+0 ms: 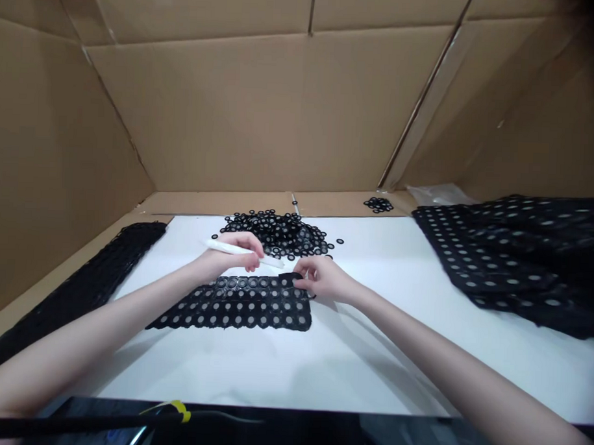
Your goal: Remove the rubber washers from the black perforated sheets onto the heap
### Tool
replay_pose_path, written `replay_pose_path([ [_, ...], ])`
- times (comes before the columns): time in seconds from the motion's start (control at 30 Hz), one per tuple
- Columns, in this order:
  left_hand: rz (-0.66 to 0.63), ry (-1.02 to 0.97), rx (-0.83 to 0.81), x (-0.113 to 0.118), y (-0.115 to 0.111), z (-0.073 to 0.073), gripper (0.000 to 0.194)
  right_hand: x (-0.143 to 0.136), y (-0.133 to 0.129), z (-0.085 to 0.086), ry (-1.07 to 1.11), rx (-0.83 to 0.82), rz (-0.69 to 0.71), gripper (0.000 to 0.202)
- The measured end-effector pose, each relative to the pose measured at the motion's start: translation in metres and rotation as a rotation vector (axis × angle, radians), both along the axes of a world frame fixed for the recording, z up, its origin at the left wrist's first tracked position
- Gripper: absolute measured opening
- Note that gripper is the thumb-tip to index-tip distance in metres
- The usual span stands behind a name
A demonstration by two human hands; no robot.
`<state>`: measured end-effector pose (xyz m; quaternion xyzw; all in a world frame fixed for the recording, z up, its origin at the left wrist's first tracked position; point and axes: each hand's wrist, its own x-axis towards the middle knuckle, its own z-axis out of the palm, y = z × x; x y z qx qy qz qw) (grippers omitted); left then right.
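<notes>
My left hand (240,250) is closed round a white pen-like tool (230,248), its tip pointing right, above the far edge of a black rubber sheet full of round holes (235,305). At that sheet's far right corner, my right hand (324,278) pinches the black edge between thumb and fingers. A small black ring (312,296) shows just under the right hand. Behind both hands lies a heap of small black rings (277,231). Whether the tool's tip touches anything, I cannot tell.
A black perforated stack (80,286) lies along the left side. More black perforated sheets (510,256) are heaped at the right, beside a clear plastic bag (439,194). A smaller ring pile (378,204) sits at the back. Cardboard walls (262,117) enclose the white table (214,369).
</notes>
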<state>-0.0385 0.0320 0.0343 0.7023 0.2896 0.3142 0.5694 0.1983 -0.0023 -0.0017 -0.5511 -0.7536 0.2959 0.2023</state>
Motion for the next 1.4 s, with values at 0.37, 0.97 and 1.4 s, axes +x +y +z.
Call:
replay_pose_path([
  [0.37, -0.001, 0.054, 0.021, 0.043, 0.003, -0.051, 0.016, 0.012, -0.001, -0.023, 0.204, 0.082, 0.021, 0.006],
  [0.97, -0.219, 0.352, 0.486, 0.048, -0.007, -0.043, 0.046, 0.005, -0.003, -0.034, 0.337, 0.148, -0.024, 0.015],
  [1.4, -0.222, 0.443, 0.296, 0.054, -0.001, -0.041, 0.046, 0.003, -0.002, -0.036, 0.312, 0.223, -0.033, 0.019],
])
